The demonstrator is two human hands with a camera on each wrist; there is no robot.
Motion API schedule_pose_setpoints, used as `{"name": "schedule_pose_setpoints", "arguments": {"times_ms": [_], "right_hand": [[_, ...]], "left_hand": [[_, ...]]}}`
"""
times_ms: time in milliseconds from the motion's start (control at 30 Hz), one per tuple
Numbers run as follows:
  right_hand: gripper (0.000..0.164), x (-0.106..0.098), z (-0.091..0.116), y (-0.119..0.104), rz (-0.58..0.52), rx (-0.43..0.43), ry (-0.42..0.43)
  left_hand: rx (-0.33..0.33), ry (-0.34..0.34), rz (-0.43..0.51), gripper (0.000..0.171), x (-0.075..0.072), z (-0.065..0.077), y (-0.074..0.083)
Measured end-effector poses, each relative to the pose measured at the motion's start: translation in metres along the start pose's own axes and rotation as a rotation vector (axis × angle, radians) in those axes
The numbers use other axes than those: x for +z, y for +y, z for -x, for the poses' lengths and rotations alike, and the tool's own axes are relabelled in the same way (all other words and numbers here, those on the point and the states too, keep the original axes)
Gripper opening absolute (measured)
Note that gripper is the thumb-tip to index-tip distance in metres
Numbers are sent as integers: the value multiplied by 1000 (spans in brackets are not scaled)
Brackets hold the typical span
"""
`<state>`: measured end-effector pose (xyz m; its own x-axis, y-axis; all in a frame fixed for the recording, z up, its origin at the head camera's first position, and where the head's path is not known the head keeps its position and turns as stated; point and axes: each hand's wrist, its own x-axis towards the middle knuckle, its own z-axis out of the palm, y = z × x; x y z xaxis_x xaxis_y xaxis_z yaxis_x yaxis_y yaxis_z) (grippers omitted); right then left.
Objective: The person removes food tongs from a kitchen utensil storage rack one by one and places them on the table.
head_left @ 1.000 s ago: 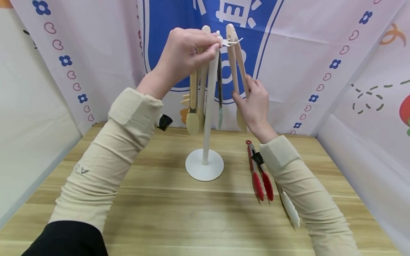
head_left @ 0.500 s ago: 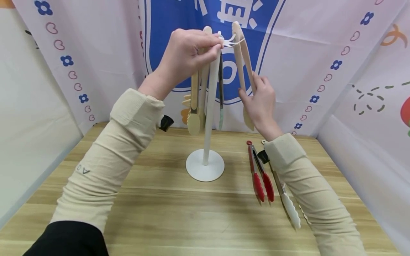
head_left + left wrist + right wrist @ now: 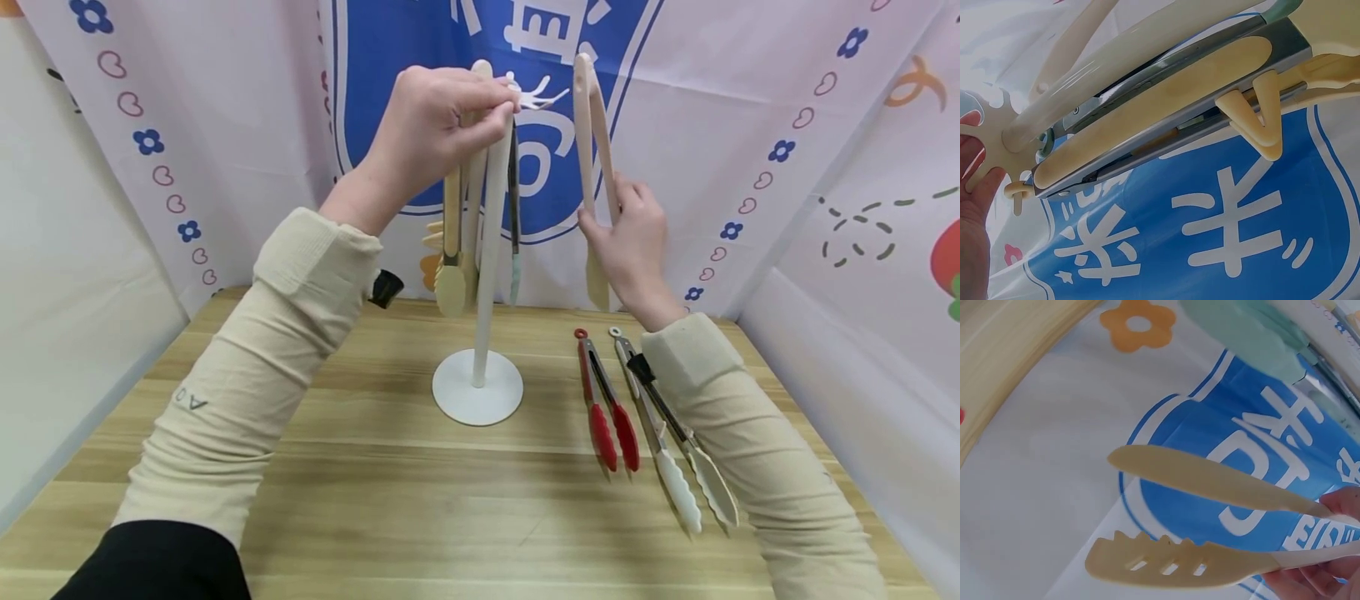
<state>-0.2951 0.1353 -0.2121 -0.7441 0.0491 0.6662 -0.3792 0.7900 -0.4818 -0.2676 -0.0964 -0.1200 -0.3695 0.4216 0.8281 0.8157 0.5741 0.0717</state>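
At the top of a white stand (image 3: 484, 292), my left hand (image 3: 438, 117) pinches the hooked head (image 3: 534, 100) between thumb and fingers. My right hand (image 3: 633, 237) grips a pair of beige tongs (image 3: 582, 125), hinge end up, just right of the hooks and apart from them. Their slotted, toothed jaw and plain jaw hang spread in the right wrist view. Yellow-and-steel tongs (image 3: 1160, 112) hang from the stand beneath my left hand. Teal-tipped tongs (image 3: 514, 208) hang on the pole's right side. Part of the hooked head is hidden by my left fingers.
Red-tipped tongs (image 3: 615, 433), white-tipped tongs (image 3: 677, 487) and cream-tipped tongs (image 3: 708, 479) lie on the wooden table (image 3: 360, 500) below my right forearm. The stand's round base (image 3: 477, 408) rests mid-table. A printed cloth (image 3: 682, 125) forms the back wall.
My right hand has moved right with the beige tongs, whose top has come away from the hooks. More of the tongs on the table now show. My left hand stays at the stand's head.
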Motion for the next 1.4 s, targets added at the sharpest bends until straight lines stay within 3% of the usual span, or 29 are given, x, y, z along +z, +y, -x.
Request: {"name": "schedule_pose_setpoints", "arguments": {"times_ms": [667,1133,1400], "right_hand": [[56,-22,13,46,110,28,-72],[60,-45,21,77,201,71,-138],[60,-57,24,92,226,102,-163]], "left_hand": [[-20,1,3,22,1,1,1],[27,22,15,22,1,0,0],[-4,11,16,22,1,-1,1]]}}
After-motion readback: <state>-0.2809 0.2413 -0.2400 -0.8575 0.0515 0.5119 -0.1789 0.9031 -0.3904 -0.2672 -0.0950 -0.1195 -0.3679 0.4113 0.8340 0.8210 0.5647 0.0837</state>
